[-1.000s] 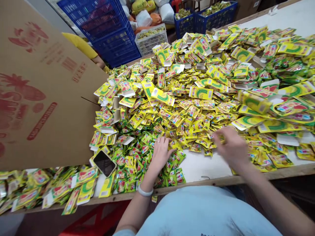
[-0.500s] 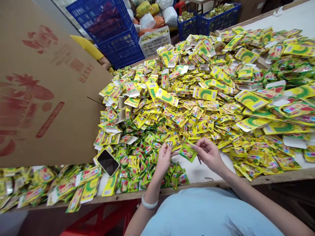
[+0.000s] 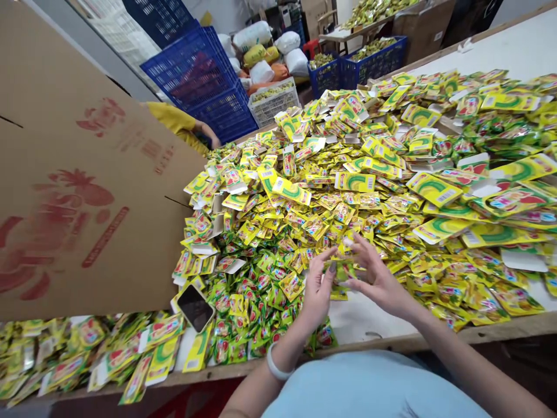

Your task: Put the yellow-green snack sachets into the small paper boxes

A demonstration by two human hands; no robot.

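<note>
A big heap of small yellow-green sachets [image 3: 304, 220] covers the table. My left hand [image 3: 317, 290] and my right hand [image 3: 380, 281] meet just above the heap's near edge. Both pinch a few sachets [image 3: 343, 271] held between the fingertips. The left wrist wears a pale bangle. My right fingers are partly spread around the sachets. Flat yellow cartons [image 3: 433, 188] lie on top of the heap to the right.
A large brown cardboard sheet [image 3: 78, 220] leans at the left. A phone [image 3: 195, 306] lies among sachets near the front edge. Blue crates [image 3: 204, 75] and a white basket [image 3: 274, 98] stand behind. Another person's yellow sleeve [image 3: 178, 119] shows beyond the cardboard. The wooden table edge [image 3: 500, 331] is at the front.
My right hand came in from the heap at the right, took a sachet, and brought it to the left hand. Both hands now hold sachets together, slightly further forward.
</note>
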